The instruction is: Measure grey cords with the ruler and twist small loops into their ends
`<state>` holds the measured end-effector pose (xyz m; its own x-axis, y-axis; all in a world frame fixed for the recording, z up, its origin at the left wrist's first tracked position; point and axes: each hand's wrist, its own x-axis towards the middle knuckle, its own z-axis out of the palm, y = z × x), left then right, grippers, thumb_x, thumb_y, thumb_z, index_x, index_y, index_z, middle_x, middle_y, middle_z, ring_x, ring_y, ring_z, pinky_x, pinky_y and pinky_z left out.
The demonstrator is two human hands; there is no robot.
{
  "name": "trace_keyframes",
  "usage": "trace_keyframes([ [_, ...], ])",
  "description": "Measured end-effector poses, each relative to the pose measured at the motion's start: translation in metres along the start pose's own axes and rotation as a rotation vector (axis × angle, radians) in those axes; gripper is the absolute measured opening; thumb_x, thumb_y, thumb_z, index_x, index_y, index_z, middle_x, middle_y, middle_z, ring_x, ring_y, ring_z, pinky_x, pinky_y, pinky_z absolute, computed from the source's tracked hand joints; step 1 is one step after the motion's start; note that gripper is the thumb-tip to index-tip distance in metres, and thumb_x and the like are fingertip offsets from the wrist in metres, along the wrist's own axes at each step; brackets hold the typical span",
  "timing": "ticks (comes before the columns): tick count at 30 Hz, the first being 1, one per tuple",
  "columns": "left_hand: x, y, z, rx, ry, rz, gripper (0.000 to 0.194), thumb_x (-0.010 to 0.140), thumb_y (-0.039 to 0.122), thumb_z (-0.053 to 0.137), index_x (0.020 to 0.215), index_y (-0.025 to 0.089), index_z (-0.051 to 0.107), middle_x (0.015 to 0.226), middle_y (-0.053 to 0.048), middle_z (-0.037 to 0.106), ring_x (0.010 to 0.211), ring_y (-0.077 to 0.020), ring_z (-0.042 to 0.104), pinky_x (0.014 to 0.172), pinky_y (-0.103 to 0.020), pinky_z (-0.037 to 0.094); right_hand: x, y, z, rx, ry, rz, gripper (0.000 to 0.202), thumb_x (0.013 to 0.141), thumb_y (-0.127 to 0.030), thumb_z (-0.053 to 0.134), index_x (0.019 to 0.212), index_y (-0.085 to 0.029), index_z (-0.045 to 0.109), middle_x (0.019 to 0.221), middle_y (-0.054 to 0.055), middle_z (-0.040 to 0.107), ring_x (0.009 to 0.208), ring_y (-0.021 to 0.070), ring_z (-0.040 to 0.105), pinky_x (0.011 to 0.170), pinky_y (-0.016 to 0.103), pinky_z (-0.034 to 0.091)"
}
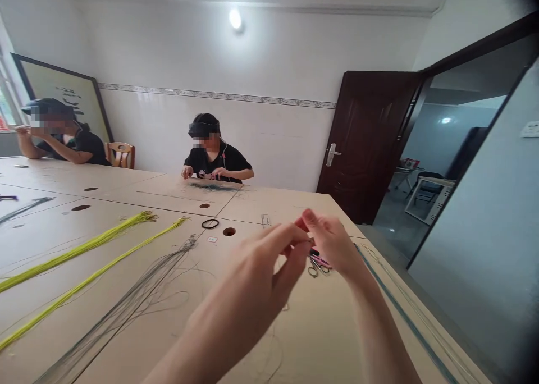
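My left hand and my right hand meet above the table, their fingertips pinched close together. Something tiny seems to sit between the fingers, but it is too small and too covered to name. Just below my right hand lie small scissors and a pink-handled tool, partly hidden by the hand. A thin loose thread curls on the tabletop under my left forearm.
Yellow-green cord bundles and grey cords stretch across the left. Blue-green cords run along the right edge. A black ring, a table hole and a ruler lie ahead. Two people sit across the table.
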<state>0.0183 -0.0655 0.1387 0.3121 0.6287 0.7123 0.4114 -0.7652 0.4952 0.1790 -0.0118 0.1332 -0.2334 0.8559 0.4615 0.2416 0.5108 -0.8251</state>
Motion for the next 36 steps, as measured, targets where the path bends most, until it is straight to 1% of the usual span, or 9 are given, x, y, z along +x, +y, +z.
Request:
trace_keyframes([
  [3, -0.002, -0.002, -0.003, 0.066, 0.035, 0.016, 0.010, 0.090, 0.018, 0.048, 0.085, 0.024, 0.054, 0.074, 0.006, 0.058, 0.057, -0.0073, 0.048, 0.049, -0.014, 0.039, -0.020, -0.020, -0.003, 0.021, -0.002, -0.081, 0.048, 0.091, -0.055, 0.035, 0.077, -0.016, 0.058, 0.071, 0.003, 0.059, 0.065, 0.0123, 0.061, 0.056, 0.023, 0.055],
  [8, -0.007, 0.001, -0.004, 0.132, -0.016, 0.020, 0.010, 0.090, 0.017, 0.048, 0.086, 0.025, 0.052, 0.076, 0.009, 0.056, 0.061, -0.0054, 0.047, 0.053, -0.014, 0.037, -0.043, -0.042, 0.001, -0.156, 0.067, -0.109, 0.027, 0.090, -0.041, 0.050, 0.078, -0.018, 0.058, 0.071, 0.000, 0.059, 0.063, 0.0097, 0.059, 0.057, 0.019, 0.054],
  [11, -0.007, 0.003, -0.005, 0.102, -0.027, 0.001, 0.010, 0.091, 0.019, 0.047, 0.087, 0.027, 0.053, 0.075, 0.009, 0.056, 0.062, -0.0052, 0.047, 0.053, -0.012, 0.038, -0.044, -0.042, 0.003, -0.137, 0.079, -0.148, 0.022, 0.091, -0.035, 0.049, 0.079, -0.019, 0.058, 0.071, -0.002, 0.059, 0.063, 0.0092, 0.059, 0.057, 0.019, 0.056],
  [14, -0.006, 0.006, -0.006, -0.010, 0.019, -0.024, 0.013, 0.089, 0.016, 0.049, 0.083, 0.026, 0.054, 0.069, 0.008, 0.054, 0.060, -0.0049, 0.047, 0.048, -0.009, 0.038, -0.045, -0.041, 0.005, -0.058, 0.104, -0.221, 0.014, 0.090, -0.030, 0.052, 0.081, -0.021, 0.058, 0.072, -0.003, 0.059, 0.065, 0.0086, 0.060, 0.056, 0.019, 0.057],
  [17, -0.006, 0.009, -0.007, -0.183, 0.055, -0.014, 0.015, 0.088, 0.014, 0.048, 0.081, 0.025, 0.055, 0.066, 0.008, 0.052, 0.055, -0.0040, 0.046, 0.043, -0.008, 0.036, -0.048, -0.042, 0.008, -0.011, 0.140, -0.342, 0.009, 0.090, -0.023, 0.053, 0.083, -0.022, 0.057, 0.075, -0.004, 0.059, 0.064, 0.0066, 0.060, 0.055, 0.017, 0.057],
  [21, -0.006, 0.012, -0.008, -0.366, 0.025, -0.006, 0.017, 0.090, 0.015, 0.045, 0.077, 0.022, 0.055, 0.065, 0.007, 0.054, 0.050, -0.0027, 0.046, 0.044, -0.010, 0.038, -0.050, -0.042, 0.015, -0.051, 0.211, -0.537, 0.007, 0.089, -0.016, 0.053, 0.086, -0.021, 0.058, 0.076, -0.002, 0.058, 0.068, 0.0080, 0.058, 0.054, 0.017, 0.053],
  [26, -0.007, 0.016, -0.008, -0.321, 0.081, 0.026, 0.018, 0.086, 0.010, 0.047, 0.074, 0.021, 0.054, 0.062, 0.009, 0.052, 0.052, -0.0014, 0.048, 0.048, -0.008, 0.040, -0.053, -0.043, 0.019, -0.188, 0.330, -0.714, 0.009, 0.087, -0.013, 0.055, 0.088, -0.020, 0.060, 0.074, 0.000, 0.060, 0.064, 0.0107, 0.056, 0.054, 0.023, 0.046],
  [30, -0.009, 0.017, -0.005, -0.161, 0.168, 0.092, 0.018, 0.083, 0.006, 0.048, 0.075, 0.021, 0.054, 0.063, 0.009, 0.052, 0.054, -0.0006, 0.048, 0.048, -0.008, 0.038, -0.058, -0.045, 0.015, -0.200, 0.336, -0.630, 0.011, 0.090, -0.021, 0.052, 0.087, -0.019, 0.062, 0.071, 0.001, 0.061, 0.066, 0.0124, 0.059, 0.060, 0.026, 0.048],
  [36, -0.011, 0.017, -0.002, -0.059, 0.185, 0.156, 0.017, 0.085, 0.007, 0.049, 0.083, 0.022, 0.055, 0.072, 0.009, 0.055, 0.052, -0.0001, 0.043, 0.051, -0.004, 0.039, -0.066, -0.055, 0.014, -0.194, 0.300, -0.423, 0.009, 0.086, -0.020, 0.054, 0.079, -0.023, 0.059, 0.069, -0.005, 0.059, 0.064, 0.0068, 0.057, 0.058, 0.016, 0.048],
])
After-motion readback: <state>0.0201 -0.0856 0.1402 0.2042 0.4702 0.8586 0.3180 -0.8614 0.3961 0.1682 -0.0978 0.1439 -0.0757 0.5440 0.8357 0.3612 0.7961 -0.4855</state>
